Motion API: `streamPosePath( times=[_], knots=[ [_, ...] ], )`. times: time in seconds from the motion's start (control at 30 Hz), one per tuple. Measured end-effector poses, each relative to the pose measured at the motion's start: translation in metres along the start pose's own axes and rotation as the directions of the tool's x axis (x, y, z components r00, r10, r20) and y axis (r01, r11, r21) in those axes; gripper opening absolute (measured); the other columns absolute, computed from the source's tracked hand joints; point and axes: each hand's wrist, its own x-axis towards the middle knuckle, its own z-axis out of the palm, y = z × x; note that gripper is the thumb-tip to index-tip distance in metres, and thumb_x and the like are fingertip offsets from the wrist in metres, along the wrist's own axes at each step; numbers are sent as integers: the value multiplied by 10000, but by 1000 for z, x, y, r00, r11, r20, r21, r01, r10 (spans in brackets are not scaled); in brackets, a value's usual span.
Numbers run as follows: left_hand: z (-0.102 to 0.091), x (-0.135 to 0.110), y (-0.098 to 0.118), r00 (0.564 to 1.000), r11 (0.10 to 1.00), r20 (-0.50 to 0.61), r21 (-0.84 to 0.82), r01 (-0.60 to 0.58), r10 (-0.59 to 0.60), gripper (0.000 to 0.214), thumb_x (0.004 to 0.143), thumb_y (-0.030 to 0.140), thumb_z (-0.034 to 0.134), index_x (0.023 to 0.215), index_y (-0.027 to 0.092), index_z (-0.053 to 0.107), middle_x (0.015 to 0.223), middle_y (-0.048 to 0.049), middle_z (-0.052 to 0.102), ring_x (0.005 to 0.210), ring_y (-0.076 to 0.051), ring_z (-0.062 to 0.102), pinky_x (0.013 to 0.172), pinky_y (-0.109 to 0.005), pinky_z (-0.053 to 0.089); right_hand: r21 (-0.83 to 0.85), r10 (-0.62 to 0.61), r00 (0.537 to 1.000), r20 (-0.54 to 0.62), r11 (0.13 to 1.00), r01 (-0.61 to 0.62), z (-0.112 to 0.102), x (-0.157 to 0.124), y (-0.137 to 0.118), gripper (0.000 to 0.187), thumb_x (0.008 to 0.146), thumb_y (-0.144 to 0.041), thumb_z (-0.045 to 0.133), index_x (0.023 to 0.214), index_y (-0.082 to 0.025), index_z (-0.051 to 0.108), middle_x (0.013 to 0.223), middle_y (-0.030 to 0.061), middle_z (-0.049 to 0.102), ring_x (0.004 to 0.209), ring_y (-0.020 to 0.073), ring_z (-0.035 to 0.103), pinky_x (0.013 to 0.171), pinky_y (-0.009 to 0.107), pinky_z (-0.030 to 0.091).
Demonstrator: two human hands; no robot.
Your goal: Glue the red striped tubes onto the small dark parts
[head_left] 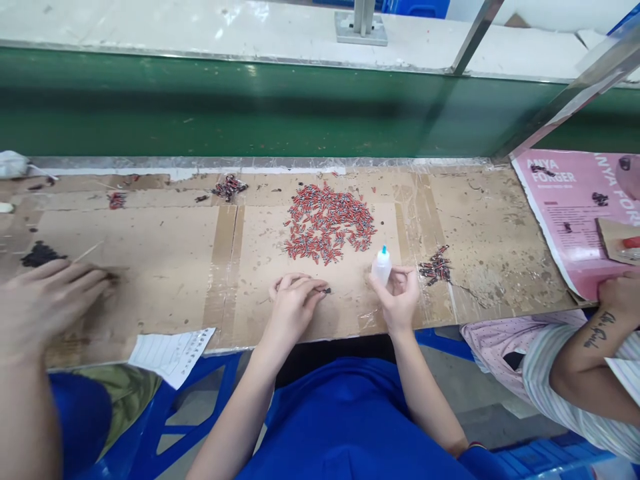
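Blue shirt (345, 427) fills the lower edge; two forearms (250, 400) run up from it and converge over the cardboard (165, 267) of the bench. Paper slip (170, 353) overhangs the near edge at left.

Left hand (293, 303): palm down, fingers curled together, thumb and forefinger pinched on a small dark piece (326, 291) at or just above the cardboard. Long axis of the piece runs roughly left to right, free end toward the right hand; finer detail is too small to tell.

Right hand (400, 297): wrist bent, palm turned toward the left hand, fingers closed round the lower part of a white bottle (382, 267). Bottle stands upright, long axis near vertical, blue nozzle up, near the piece but apart from it.

Co-worker's hand (50, 293) lies flat at far left, fingers together. Tattooed forearm (597, 330) of another person rests at right.

Dark heap (436, 265) lies just right of the bottle. Red heap (327, 223) lies beyond both hands; a smaller heap (229, 187) sits further back, to the left. Pink sheet (575, 200) covers the right end of the bench. Green belt (250, 107) runs behind.
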Motion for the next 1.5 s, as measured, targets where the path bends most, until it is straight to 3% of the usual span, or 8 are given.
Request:
streamPosePath(
  times=[0.23,0.33,0.4,0.5,0.67,0.93,1.23,1.5],
  knots=[
    [-3,-4,4,998,998,18,20,-59,59,192,850,162,560,809,285,701,881,-55,732,948,-269,569,892,-457,351,-223,-160,987,14,962,159,2,1,1,476,691,-367,768,1004,-231,435,1120,155,682,1036,261,667,912,443,499],
    [-13,-8,-1,996,997,-47,-16,-73,73,198,884,197,494,871,273,677,912,-64,705,951,-264,562,871,-430,400,-374,-427,904,-40,845,382,3,-20,-7,433,712,-355,763,1022,-230,488,1088,149,660,1047,297,637,879,476,498],
    [-21,-10,-4,992,994,-99,-63,-86,80,204,896,222,456,894,258,657,927,-67,691,957,-256,564,882,-420,423,-395,-504,856,112,768,504,12,-34,-11,197,804,-291,677,955,-246,558,930,102,667,899,270,658,826,461,512],
    [-33,-11,-9,986,979,-127,-160,-127,107,188,896,254,452,886,249,639,904,-56,679,936,-235,589,884,-397,452,-437,-422,866,268,748,499,38,-40,-9,179,929,-226,480,1002,-227,644,926,113,650,880,249,640,824,432,520],
    [-40,-17,-11,982,932,-149,-325,-158,114,146,892,261,487,866,246,631,875,-44,672,922,-210,619,856,-358,495,-644,-290,928,235,668,372,75,-14,11,255,966,-241,421,990,-176,666,951,149,618,914,286,577,828,462,504],
    [-39,-21,-6,987,855,-152,-517,-43,-42,151,861,323,564,857,218,672,839,-46,731,895,-207,693,876,-352,542,-741,-223,943,247,583,333,78,-8,20,195,936,-132,452,892,-174,637,924,146,615,891,293,559,766,439,501],
    [-41,-22,3,979,876,-178,-483,-2,-96,230,834,405,619,878,211,734,907,-60,756,880,-212,710,854,-345,571,-218,-188,884,429,928,303,52,-22,-28,178,939,-236,465,920,-200,639,921,78,660,817,197,648,766,336,551],
    [-41,-22,11,981,906,-191,-407,-115,38,183,868,325,592,917,222,735,911,-54,739,873,-192,691,825,-326,570,-79,-86,861,501,986,144,40,-33,-55,150,862,-229,589,899,-199,731,919,72,734,854,187,694,810,313,565]
  ],
)
